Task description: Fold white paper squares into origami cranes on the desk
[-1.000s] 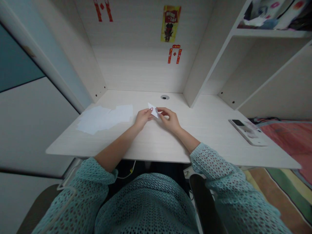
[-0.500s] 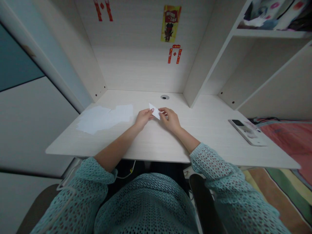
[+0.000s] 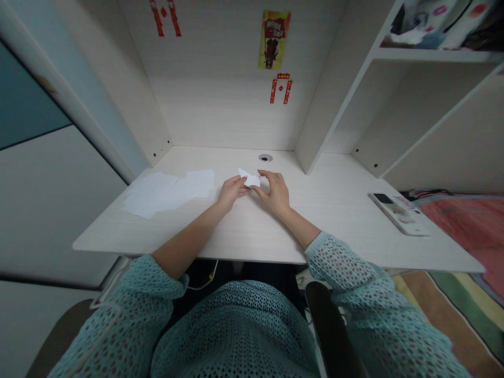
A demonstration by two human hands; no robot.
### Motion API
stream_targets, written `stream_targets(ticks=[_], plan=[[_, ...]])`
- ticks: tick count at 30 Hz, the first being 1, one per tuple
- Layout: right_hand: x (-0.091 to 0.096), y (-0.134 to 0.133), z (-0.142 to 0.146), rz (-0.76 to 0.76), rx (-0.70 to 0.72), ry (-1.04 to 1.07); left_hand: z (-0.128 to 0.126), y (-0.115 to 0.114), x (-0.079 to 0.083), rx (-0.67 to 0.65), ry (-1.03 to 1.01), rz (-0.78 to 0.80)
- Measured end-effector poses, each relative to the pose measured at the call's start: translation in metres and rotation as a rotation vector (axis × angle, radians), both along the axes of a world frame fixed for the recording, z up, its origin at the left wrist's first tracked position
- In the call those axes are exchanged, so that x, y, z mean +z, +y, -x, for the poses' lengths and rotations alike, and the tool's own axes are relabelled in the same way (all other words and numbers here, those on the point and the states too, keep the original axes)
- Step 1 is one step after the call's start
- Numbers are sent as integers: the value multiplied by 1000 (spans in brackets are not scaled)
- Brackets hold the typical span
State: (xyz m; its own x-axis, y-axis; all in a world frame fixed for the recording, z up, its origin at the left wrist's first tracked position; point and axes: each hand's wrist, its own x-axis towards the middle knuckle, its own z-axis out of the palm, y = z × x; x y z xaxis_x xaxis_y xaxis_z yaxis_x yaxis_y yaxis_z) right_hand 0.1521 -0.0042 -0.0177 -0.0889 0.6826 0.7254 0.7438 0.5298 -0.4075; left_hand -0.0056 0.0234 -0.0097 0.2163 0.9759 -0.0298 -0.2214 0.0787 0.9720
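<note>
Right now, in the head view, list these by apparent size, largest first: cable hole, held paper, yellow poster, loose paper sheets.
1. Loose paper sheets, together
2. Yellow poster
3. Held paper, partly covered
4. Cable hole

You can see that the small folded paper (image 3: 253, 180) looks matt and smooth, as do the loose sheets (image 3: 163, 191), while the desk (image 3: 252, 236) has a faintly grained, wood-like matt surface, your right sleeve (image 3: 350, 273) is of rough, openwork knitted cloth, and the armrest (image 3: 328, 325) appears smooth and dull.
</note>
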Motion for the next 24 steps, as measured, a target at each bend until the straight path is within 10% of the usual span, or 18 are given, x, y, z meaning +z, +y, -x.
stream_targets(ticks=[13,24], plan=[[-2,6,-7,-131,57,-313,2,2,-2,68,-41,-4],[-1,2,-2,-20,16,115,1,0,3,-60,-2,-66]])
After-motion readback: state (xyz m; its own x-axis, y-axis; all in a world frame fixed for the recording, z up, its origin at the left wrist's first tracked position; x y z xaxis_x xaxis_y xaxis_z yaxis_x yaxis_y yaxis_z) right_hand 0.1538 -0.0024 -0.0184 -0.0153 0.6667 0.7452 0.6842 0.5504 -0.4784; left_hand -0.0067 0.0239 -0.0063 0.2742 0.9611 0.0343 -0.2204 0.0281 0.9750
